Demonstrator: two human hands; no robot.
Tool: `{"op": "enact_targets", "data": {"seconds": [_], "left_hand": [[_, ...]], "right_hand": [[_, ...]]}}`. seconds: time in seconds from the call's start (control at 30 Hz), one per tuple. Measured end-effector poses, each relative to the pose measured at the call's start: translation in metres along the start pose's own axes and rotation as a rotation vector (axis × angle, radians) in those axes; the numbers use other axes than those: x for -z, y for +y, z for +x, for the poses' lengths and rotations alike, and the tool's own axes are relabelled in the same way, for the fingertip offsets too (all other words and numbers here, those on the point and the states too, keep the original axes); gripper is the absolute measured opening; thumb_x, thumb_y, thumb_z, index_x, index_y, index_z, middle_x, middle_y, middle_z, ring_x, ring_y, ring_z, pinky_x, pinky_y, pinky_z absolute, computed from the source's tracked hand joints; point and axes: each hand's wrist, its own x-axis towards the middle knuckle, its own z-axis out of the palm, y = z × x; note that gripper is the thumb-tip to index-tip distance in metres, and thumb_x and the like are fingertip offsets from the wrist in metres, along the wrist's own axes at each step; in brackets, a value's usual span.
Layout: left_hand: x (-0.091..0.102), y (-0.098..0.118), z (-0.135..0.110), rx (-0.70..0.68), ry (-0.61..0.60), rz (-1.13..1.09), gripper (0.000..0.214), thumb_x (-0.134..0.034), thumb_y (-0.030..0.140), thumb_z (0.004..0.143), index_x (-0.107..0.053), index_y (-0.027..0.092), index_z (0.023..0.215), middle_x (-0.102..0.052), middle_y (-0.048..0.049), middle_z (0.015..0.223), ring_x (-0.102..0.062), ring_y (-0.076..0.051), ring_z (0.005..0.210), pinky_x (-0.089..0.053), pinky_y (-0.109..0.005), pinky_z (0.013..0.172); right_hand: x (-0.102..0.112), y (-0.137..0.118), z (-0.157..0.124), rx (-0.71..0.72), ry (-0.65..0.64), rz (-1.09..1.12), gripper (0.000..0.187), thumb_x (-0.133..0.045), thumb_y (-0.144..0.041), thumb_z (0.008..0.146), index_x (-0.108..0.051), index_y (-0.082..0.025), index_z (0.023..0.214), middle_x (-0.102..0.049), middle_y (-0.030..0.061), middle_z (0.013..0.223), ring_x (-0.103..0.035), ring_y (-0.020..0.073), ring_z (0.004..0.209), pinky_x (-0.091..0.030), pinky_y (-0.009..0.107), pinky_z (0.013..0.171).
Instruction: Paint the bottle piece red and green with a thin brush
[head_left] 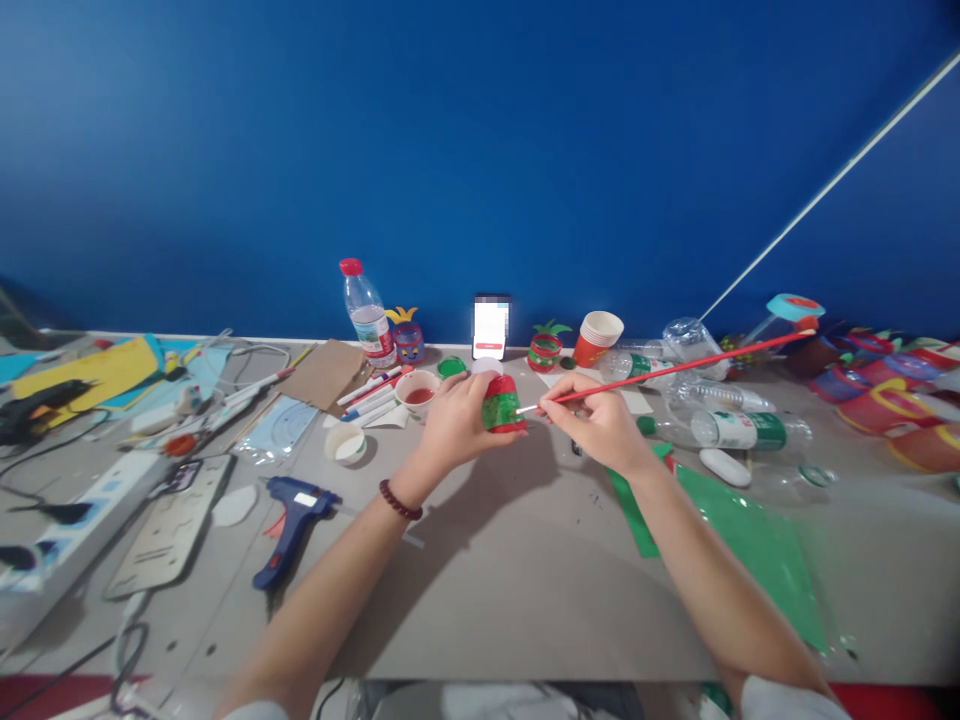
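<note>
My left hand (457, 418) is closed round a small red and green painted cup-shaped piece (502, 402), held up over the middle of the table. In my right hand (596, 418) is a long red-handled paintbrush (660, 376), pinched near its bristle end. The brush tip meets the green band on the piece, or lies very close to it. Behind my left hand are a paper cup with reddish liquid (417, 392) and a pot of green paint (451, 367). A similar red and green ring with green leaves (546, 346) stands farther back.
Left lie a blue glue gun (296, 520), a power strip (90, 540), markers (371, 400) and a red-capped bottle (367, 318). A lit phone (490, 328) leans on the blue wall. Right are stacked paper cups (598, 338), plastic bottles (750, 430) and green sheets (750, 540).
</note>
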Motion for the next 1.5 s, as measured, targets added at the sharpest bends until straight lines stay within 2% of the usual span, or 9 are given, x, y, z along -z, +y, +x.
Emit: {"op": "enact_targets", "data": {"seconds": [0.23,0.47,0.8,0.97,1.13,1.27,1.5], "left_hand": [[0.002,0.002,0.001,0.022,0.002,-0.003,0.066,-0.081,0.054,0.066,-0.05,0.023,0.116,-0.071,-0.0064,0.1,-0.069,-0.03,0.096,-0.048,-0.049,0.097],[0.005,-0.002,0.001,0.025,0.055,-0.001,0.066,-0.079,0.055,0.069,-0.049,0.023,0.119,-0.072,-0.0081,0.106,-0.068,-0.031,0.1,-0.047,-0.05,0.098],[0.005,-0.004,0.0,0.02,0.043,0.002,0.072,-0.078,0.061,0.068,-0.048,0.023,0.121,-0.071,-0.0094,0.109,-0.068,-0.032,0.104,-0.046,-0.049,0.1],[0.006,-0.005,0.001,0.028,0.029,-0.011,0.071,-0.079,0.06,0.067,-0.05,0.023,0.12,-0.071,-0.0088,0.108,-0.068,-0.032,0.102,-0.048,-0.048,0.096],[0.005,-0.003,0.002,-0.001,0.034,-0.018,0.07,-0.081,0.056,0.066,-0.051,0.022,0.118,-0.071,-0.009,0.106,-0.068,-0.032,0.101,-0.049,-0.048,0.094],[0.004,-0.004,0.001,-0.018,0.054,0.003,0.07,-0.081,0.055,0.066,-0.05,0.022,0.119,-0.072,-0.0088,0.105,-0.068,-0.032,0.101,-0.048,-0.05,0.096],[0.003,-0.005,0.0,-0.019,0.08,0.014,0.071,-0.08,0.06,0.066,-0.049,0.023,0.119,-0.072,-0.0082,0.105,-0.069,-0.032,0.1,-0.047,-0.05,0.098]], "right_hand": [[-0.005,-0.002,-0.002,0.012,-0.046,-0.044,0.011,-0.06,-0.028,0.089,-0.064,-0.022,0.081,-0.068,0.0021,0.08,-0.065,0.0171,0.073,-0.054,0.03,0.069],[0.001,-0.002,-0.002,0.039,-0.022,-0.088,0.011,-0.06,-0.025,0.089,-0.064,-0.023,0.079,-0.068,0.0025,0.08,-0.064,0.0185,0.077,-0.054,0.03,0.068],[0.01,0.001,0.0,-0.006,-0.026,-0.106,0.011,-0.061,-0.023,0.087,-0.065,-0.022,0.077,-0.068,0.0024,0.079,-0.065,0.0186,0.078,-0.053,0.031,0.067],[0.011,0.002,0.0,-0.033,0.033,-0.002,0.01,-0.064,-0.024,0.087,-0.064,-0.021,0.078,-0.07,0.0027,0.079,-0.067,0.0179,0.075,-0.053,0.03,0.066],[0.001,0.002,-0.001,-0.032,-0.038,0.084,0.01,-0.063,-0.028,0.089,-0.065,-0.021,0.081,-0.069,0.0031,0.082,-0.068,0.0184,0.076,-0.054,0.031,0.068],[-0.002,0.003,-0.002,-0.01,-0.059,0.028,0.01,-0.061,-0.027,0.09,-0.065,-0.022,0.083,-0.069,0.0034,0.084,-0.068,0.0196,0.081,-0.054,0.031,0.071],[0.005,0.001,-0.002,0.032,-0.048,-0.069,0.01,-0.06,-0.023,0.09,-0.064,-0.022,0.081,-0.068,0.002,0.082,-0.065,0.0179,0.078,-0.052,0.03,0.069]]}}
